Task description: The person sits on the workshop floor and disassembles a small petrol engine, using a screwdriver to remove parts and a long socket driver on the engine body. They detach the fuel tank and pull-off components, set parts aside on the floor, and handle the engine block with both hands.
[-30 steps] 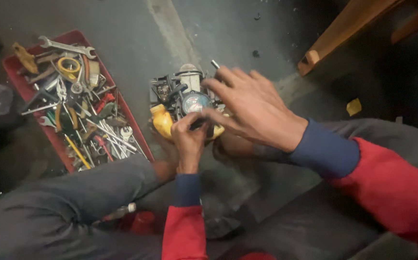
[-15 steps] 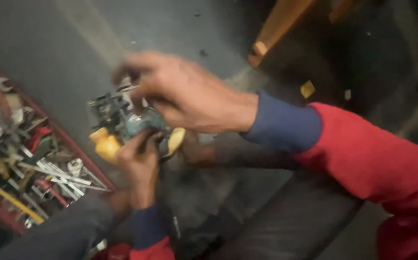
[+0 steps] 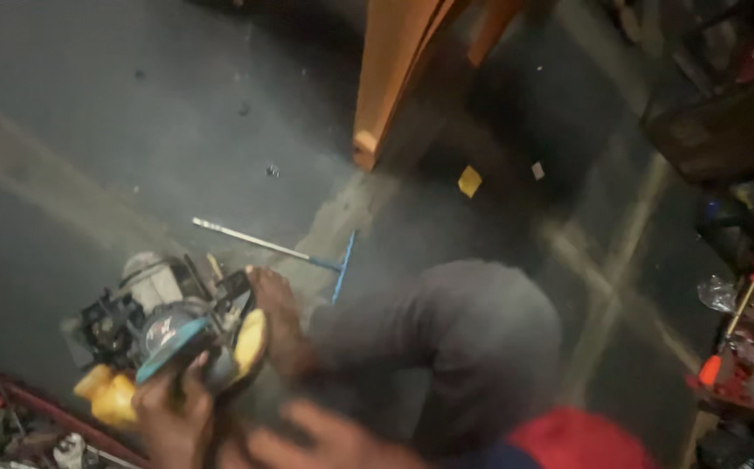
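A red tray (image 3: 12, 417) of tools sits at the far left. Next to it, the left hand (image 3: 173, 417) grips a small yellow and black engine (image 3: 168, 334) on the floor (image 3: 90, 130). The right hand (image 3: 325, 443) is blurry, so I cannot tell its fingers. A blue-handled tool (image 3: 294, 254) lies nearby.

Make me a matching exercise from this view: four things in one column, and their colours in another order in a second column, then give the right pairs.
Things:
1. T-handled tool lying on the floor
2. Slanting board at the top
3. Sleeve at the bottom edge
4. Rounded part at the small machine's lower left, by the left hand

Colours:
A. red
B. yellow
C. blue handle, silver shaft
D. orange

Pairs: 1-C, 2-D, 3-A, 4-B
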